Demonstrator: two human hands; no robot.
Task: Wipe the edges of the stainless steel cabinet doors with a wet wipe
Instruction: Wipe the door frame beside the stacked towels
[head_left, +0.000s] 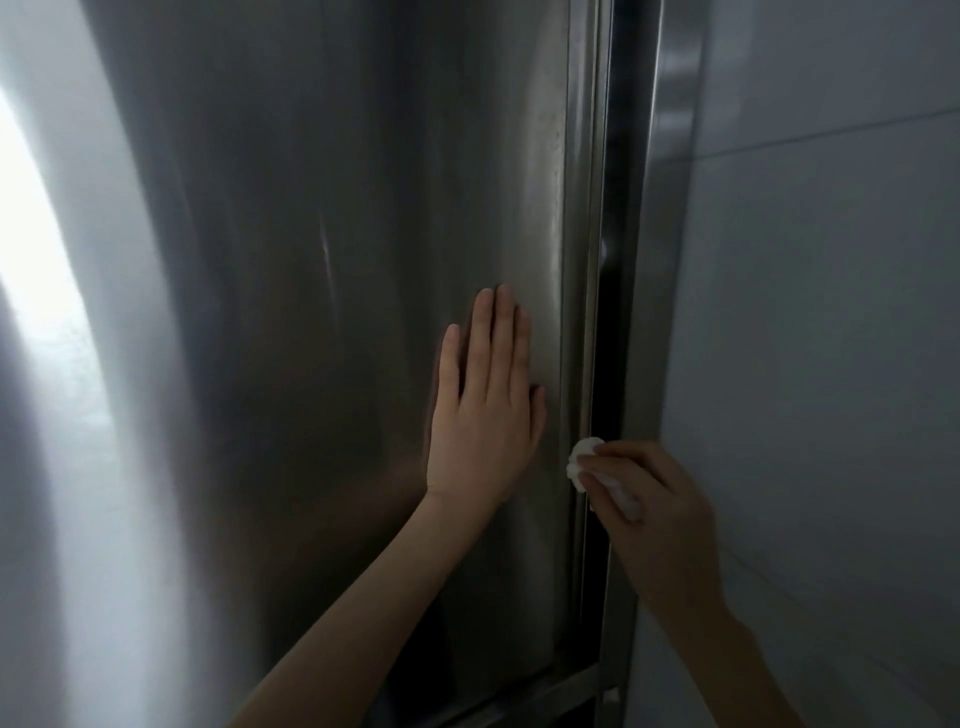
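- The right hand (655, 501) is low at the right edge of the cabinet door (311, 249). Its fingers (626, 458) are curled and pinch a bunched white wet wipe (583, 458).
- The wet wipe touches the door's raised right edge strip (577, 234), beside the dark gap (615, 291) along that edge.
- The left hand (483, 421) lies flat on the door's face, just left of the edge strip and slightly above the wipe. Its fingers are straight and pressed close together.
- A steel frame post (670, 156) stands just right of the door, across the gap.
- A pale tiled wall (831, 312) lies right of the door, past the post.
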